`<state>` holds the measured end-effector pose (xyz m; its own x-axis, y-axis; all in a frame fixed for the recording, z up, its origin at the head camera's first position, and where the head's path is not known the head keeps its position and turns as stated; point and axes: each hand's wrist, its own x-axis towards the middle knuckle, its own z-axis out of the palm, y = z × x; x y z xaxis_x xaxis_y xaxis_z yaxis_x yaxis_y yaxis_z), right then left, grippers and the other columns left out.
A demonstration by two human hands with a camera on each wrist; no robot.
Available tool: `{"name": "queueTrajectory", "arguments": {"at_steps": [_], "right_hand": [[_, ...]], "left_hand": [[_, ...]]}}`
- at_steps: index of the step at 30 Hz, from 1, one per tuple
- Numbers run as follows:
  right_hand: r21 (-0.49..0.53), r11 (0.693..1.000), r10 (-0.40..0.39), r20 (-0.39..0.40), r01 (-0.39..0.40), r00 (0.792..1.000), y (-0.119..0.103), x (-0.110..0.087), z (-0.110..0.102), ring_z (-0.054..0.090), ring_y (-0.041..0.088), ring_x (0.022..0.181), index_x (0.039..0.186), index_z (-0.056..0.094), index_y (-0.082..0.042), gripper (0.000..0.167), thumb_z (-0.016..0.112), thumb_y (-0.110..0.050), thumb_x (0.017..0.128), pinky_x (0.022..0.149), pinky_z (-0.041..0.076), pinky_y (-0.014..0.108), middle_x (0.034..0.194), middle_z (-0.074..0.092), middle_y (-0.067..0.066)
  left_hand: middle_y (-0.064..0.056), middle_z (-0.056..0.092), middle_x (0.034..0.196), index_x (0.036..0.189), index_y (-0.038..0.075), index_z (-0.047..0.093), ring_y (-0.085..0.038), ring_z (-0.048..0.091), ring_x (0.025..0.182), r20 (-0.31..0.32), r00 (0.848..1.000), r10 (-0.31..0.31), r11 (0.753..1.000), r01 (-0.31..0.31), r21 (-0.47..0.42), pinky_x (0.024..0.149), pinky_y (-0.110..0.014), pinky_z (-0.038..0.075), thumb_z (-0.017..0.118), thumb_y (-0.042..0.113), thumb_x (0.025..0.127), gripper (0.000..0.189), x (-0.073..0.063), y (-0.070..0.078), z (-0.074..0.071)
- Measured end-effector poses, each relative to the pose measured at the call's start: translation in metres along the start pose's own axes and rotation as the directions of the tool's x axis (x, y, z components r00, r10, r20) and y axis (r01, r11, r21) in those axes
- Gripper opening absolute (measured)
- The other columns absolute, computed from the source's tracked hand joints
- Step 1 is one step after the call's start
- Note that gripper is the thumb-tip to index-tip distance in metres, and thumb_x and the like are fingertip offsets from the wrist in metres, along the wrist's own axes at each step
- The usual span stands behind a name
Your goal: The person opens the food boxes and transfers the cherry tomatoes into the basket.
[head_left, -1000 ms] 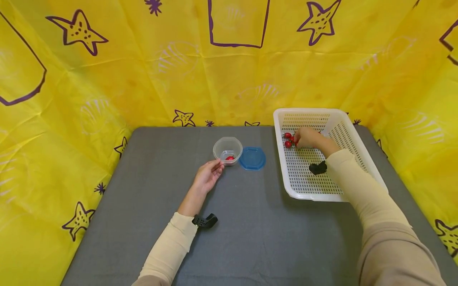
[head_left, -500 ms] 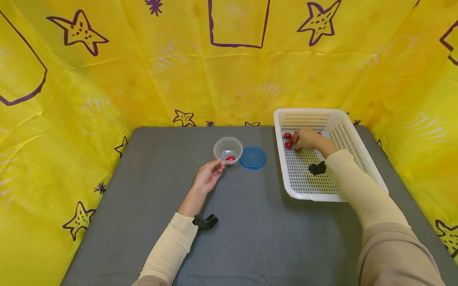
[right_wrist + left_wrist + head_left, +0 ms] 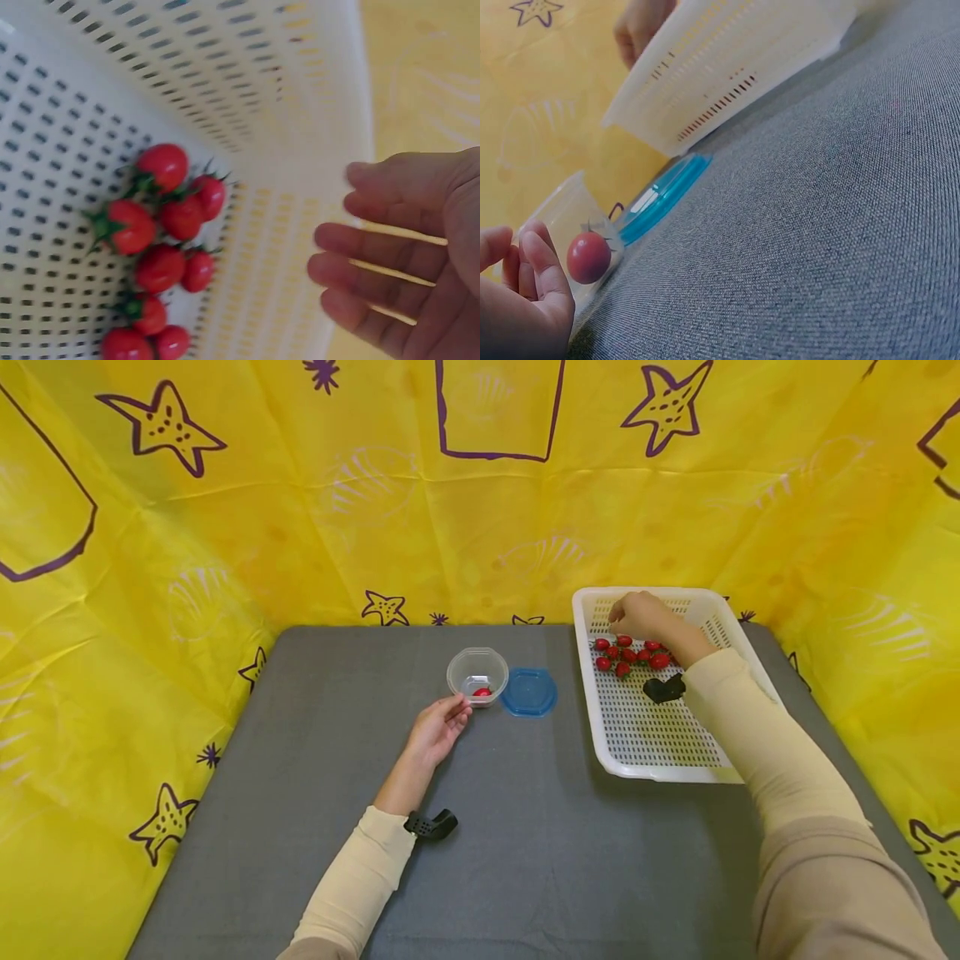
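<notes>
In the head view, my left hand (image 3: 438, 729) pinches the near-left rim of a small clear plastic container (image 3: 487, 662). Inside that container lies a cherry tomato (image 3: 589, 257), plain in the left wrist view. A blue lid (image 3: 529, 692) is beside the container on its right. My right hand (image 3: 647, 615) hovers over the back of a white perforated basket (image 3: 606, 739). Its fingers are loosely extended in the right wrist view, and nothing shows between them. Several cherry tomatoes (image 3: 160, 268) with green stems lie below it on the basket floor.
The containers stand on a grey cloth-covered table (image 3: 495, 852). A yellow curtain (image 3: 360, 527) with starfish drawings hangs close behind the table and along both sides. The basket's raised walls surround the tomatoes.
My right hand has risen from the tomatoes toward the basket's back wall, uncovering several of them. My left hand and the container have stayed in place.
</notes>
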<state>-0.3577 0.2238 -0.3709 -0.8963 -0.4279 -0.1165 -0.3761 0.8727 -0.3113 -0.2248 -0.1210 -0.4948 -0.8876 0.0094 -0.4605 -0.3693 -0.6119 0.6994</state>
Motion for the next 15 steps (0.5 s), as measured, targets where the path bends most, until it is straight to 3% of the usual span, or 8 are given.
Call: {"name": "queueTrajectory", "arguments": {"at_steps": [8,15], "right_hand": [[0.011,0.993,-0.116,0.024,0.115,0.993,-0.036,0.011,-0.013,0.064,0.039,0.102,0.111,0.067,0.006,0.028,0.059,-0.015,0.095,0.094,0.049,0.052,0.11,0.069,0.025],[0.0,0.99,-0.14,0.109,0.14,0.984,-0.068,0.02,-0.016,0.062,0.038,0.106,0.116,0.065,0.004,0.03,0.059,-0.014,0.093,0.096,0.049,0.05,0.112,0.068,0.024]], "left_hand": [[0.001,0.069,0.072,0.082,0.011,0.063,-0.009,0.064,0.066,-0.005,1.0,0.007,1.0,-0.007,0.014,0.064,-0.017,0.052,0.059,0.009,0.096,0.015,-0.003,0.001,0.001],[0.0,0.069,0.072,0.081,0.011,0.064,-0.008,0.064,0.066,-0.007,1.0,-0.001,1.0,0.002,0.015,0.064,-0.016,0.052,0.06,0.008,0.096,0.016,-0.004,0.001,0.002]]}}
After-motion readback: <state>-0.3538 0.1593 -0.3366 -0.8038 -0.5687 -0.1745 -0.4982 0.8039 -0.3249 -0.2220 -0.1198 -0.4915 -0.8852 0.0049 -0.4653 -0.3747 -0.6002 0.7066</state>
